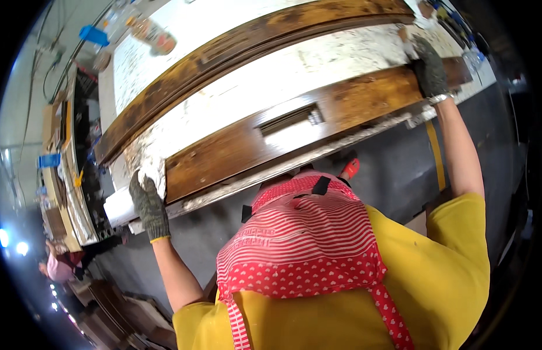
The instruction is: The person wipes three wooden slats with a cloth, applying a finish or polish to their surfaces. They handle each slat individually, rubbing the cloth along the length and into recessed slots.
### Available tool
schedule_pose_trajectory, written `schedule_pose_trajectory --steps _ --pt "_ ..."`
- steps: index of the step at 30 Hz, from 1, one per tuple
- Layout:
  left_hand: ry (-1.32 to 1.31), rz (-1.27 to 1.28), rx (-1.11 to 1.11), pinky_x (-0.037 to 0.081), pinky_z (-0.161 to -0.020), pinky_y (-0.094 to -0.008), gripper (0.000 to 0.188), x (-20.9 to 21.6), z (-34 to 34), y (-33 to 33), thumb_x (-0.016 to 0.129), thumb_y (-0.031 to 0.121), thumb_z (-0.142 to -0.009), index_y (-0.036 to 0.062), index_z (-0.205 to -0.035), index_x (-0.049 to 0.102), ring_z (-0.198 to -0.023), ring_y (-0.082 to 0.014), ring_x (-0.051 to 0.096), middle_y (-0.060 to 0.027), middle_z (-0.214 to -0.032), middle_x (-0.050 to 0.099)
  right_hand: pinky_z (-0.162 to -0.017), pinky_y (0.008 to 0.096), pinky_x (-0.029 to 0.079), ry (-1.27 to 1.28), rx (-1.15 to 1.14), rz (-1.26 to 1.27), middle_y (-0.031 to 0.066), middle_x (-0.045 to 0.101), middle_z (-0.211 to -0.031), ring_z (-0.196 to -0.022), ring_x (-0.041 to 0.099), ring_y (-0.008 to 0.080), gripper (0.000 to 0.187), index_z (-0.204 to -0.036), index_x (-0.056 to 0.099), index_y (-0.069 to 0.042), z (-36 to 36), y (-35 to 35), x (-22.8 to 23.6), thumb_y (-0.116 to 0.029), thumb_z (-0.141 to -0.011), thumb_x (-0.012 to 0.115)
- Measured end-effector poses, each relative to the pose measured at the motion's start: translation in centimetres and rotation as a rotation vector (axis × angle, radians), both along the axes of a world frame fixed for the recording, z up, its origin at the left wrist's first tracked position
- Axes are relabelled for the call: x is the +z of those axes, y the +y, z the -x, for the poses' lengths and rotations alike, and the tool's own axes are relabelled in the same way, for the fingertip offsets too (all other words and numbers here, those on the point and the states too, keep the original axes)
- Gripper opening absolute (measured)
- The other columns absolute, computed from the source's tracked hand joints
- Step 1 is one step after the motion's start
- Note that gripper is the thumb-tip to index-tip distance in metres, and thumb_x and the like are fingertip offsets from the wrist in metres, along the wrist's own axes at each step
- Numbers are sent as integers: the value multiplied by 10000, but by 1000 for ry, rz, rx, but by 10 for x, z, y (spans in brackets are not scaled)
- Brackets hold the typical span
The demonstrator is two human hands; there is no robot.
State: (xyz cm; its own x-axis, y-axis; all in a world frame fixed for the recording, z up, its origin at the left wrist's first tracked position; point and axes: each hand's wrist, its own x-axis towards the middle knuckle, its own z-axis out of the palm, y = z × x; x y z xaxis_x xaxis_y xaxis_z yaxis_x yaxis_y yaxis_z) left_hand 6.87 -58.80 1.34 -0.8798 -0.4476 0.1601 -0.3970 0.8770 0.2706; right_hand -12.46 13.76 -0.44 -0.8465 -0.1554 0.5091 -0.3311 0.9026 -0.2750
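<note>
A stained brown wooden board (224, 153) with a rectangular cut-out lies along the near edge of the white, paint-marked table (247, 76). My left hand (149, 209), in a dark grey-green knitted glove, is at the board's left end. Its thumb and fingers close on a crumpled white cloth (156, 169). My right hand (429, 69), gloved alike, reaches over the board's right end. Its fingers are curled at a small brown-and-white thing (407, 44), perhaps a brush; its kind is not clear. The palm is hidden.
A second long brown board (253, 45) lies farther back. At the far left stand a bottle with an orange cap (152, 35) and a blue container (94, 35). A cluttered side bench (72, 175) is on the left; another person (62, 265) is beyond it.
</note>
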Motion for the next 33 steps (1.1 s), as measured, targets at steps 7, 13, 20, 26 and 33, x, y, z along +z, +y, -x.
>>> schedule_pose_trajectory --steps 7,13,20,26,33 --pt "225 -4 -501 446 -1048 -459 354 -4 31 226 652 159 -935 26 -1260 604 -1189 -389 567 -226 -1267 588 -790 309 613 -228 241 984 94 642 -1123 -927 673 158 289 -1288 603 -26 -5 -24 2 -137 -1025 553" --pt "304 25 -717 397 -1079 -553 433 0 70 404 712 225 -889 41 -1269 617 -1243 -470 507 -245 -1295 577 -735 270 564 -486 308 1191 70 657 -1089 -869 638 120 324 -1214 649 -31 -8 -27 16 -287 -1030 574" --pt "173 -64 -1125 392 -1080 -533 431 16 102 532 689 246 -900 66 -1278 586 -1239 -446 498 -231 -1309 555 -869 328 577 -176 361 1106 63 679 -1125 -1002 658 167 340 -1211 623 -37 -13 51 38 -254 -958 691" --pt "-20 -91 -1381 397 -1103 -537 440 38 116 482 696 260 -890 70 -1273 592 -1249 -453 506 -239 -1316 538 -771 327 573 146 45 1183 71 689 -1047 -923 648 157 272 -1128 684 -72 -6 247 37 -292 -971 661" --pt "-9 -91 -1719 460 -1036 -549 450 47 158 549 747 267 -825 119 -1235 634 -1208 -462 548 -218 -1269 583 -809 428 608 -188 -59 1944 82 652 -1046 -942 650 245 276 -1130 639 -76 20 301 -4 -219 -917 743"
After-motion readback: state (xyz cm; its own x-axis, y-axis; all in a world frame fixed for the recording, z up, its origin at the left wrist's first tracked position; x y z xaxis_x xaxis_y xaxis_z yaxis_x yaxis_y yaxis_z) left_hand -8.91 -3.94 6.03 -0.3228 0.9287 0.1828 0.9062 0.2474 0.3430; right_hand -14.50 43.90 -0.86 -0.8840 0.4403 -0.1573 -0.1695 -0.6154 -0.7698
